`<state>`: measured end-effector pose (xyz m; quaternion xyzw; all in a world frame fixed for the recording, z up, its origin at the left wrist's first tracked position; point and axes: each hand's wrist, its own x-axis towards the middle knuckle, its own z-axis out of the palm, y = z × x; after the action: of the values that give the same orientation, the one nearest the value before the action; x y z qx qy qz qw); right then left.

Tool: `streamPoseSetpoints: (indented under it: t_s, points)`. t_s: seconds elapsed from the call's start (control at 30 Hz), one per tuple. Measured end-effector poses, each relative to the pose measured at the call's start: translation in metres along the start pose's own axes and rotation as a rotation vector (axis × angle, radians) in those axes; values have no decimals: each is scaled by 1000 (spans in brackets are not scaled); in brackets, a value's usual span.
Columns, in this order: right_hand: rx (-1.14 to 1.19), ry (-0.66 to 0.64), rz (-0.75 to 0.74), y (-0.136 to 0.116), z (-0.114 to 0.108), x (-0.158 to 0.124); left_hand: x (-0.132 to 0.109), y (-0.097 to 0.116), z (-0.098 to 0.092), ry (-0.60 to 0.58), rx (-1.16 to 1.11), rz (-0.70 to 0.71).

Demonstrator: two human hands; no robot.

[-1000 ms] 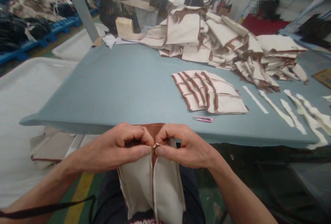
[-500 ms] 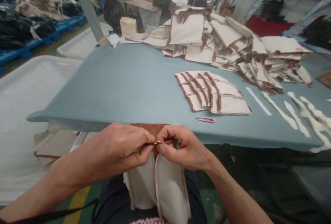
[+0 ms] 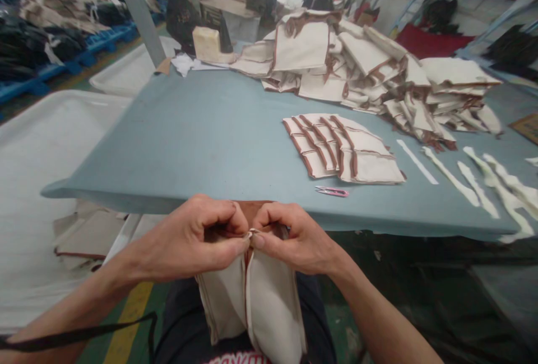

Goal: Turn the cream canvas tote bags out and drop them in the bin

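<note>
A cream fabric piece with brown edging (image 3: 273,302) hangs over my lap at the table's front edge. My left hand (image 3: 205,235) pinches its upper seam between thumb and curled fingers. Close beside it, my right hand (image 3: 290,235) pinches the same seam, the two thumb tips almost touching. Brown cloth shows behind and between the hands. Just beyond my right hand, pink-handled thread snips (image 3: 332,191) lie on the blue-grey table (image 3: 189,129). Behind the snips several cream pieces with brown trim (image 3: 374,168) overlap in a fanned row.
A large heap of cream and brown pieces (image 3: 302,47) covers the back right of the table. Cream strips (image 3: 449,176) lie at the right. White bins (image 3: 37,145) stand at the left, near a grey post (image 3: 138,11). A cream block (image 3: 207,45) sits at the back.
My left hand has turned slightly, its fingers curling more, with the thumb along the seam. The hanging piece has shifted a little left. The view has moved slightly.
</note>
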<state>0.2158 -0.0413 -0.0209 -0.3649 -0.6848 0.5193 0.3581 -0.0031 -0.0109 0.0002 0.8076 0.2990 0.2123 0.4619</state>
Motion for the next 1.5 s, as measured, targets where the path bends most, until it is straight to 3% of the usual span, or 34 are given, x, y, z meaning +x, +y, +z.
streamPoseSetpoints:
  t_s: [0.27, 0.43, 0.57, 0.7, 0.87, 1.07, 1.27, 1.5]
  points:
    - [112, -82, 46, 1, 3, 1, -2, -1, -21, -173, 39, 40]
    - [107, -52, 21, 2, 6, 2, -2, 4, -28, -191, 119, 70]
    - [91, -2, -9, -1, 9, 2, -5, 10, -24, -141, 227, 116]
    - [138, 12, 53, -3, 13, 2, -7, 17, -17, -45, 285, 152]
    - [165, 9, 112, -3, 11, 3, -5, 18, -8, 68, 240, 147]
    - [126, -28, 49, -10, 8, 4, -4, 22, 2, 94, 130, 124]
    - [-83, 63, 21, -21, 11, 1, -5, 28, 6, 80, 1, 29]
    - [-94, -68, -128, -14, 3, -4, -6, 19, 0, -11, 4, 111]
